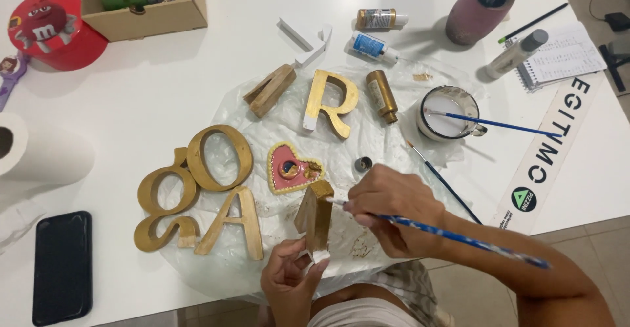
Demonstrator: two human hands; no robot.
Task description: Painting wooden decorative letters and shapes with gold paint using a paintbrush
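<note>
Closest to me, my left hand is closed around the white unpainted foot of a gold-painted wooden block letter, holding it upright at the near edge of the white surface. My right hand is closed on a blue speckled paintbrush, pinched between fingers and thumb, its tip touching the upper side of that letter.

For containers: a white enamel mug stands to the right on the clear plastic sheet, with a thin blue brush resting across its rim; I cannot tell what is in it. A mauve pot at the far edge holds brushes upright. A cardboard box at the far left holds small paint bottles. A red round tin sits beside it, shut. A small open paint cap lies just beyond my right hand.

On the sheet lie other gold letters: a letter R with one white leg, two round letters, and a letter A. Between them is a pink heart with a gold edge. A gold paint bottle lies on its side beside the R. A black phone lies face down at the near left, near a paper towel roll.
</note>
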